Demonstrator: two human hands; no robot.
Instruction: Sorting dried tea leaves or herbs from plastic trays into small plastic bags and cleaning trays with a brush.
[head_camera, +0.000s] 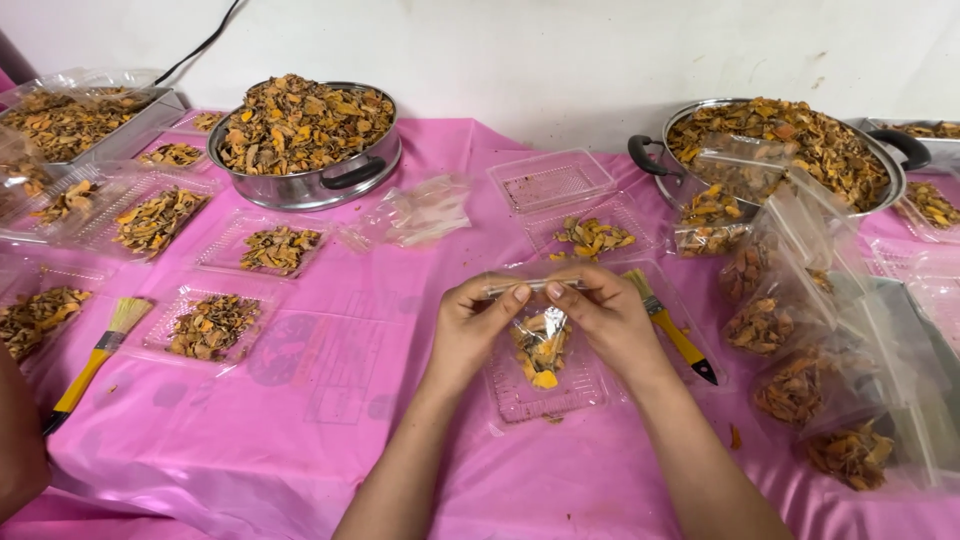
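At centre frame, the left hand (472, 322) and right hand (607, 316) pinch the top edge of a small clear bag (541, 343) between thumbs and fingers, both closed on it. The bag hangs between the hands, holding orange-yellow dried pieces, directly above an empty clear tray (520, 395) on the pink cloth (330, 400). A yellow-handled brush (672, 328) lies just right of the right hand. Filled bags (790, 320) sit at the right edge; a steel pot (305, 140) stands upper left.

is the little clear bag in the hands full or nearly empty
Partly filled: orange-brown pieces sit only in the bottom of the small clear bag; both hands pinch its top edge.
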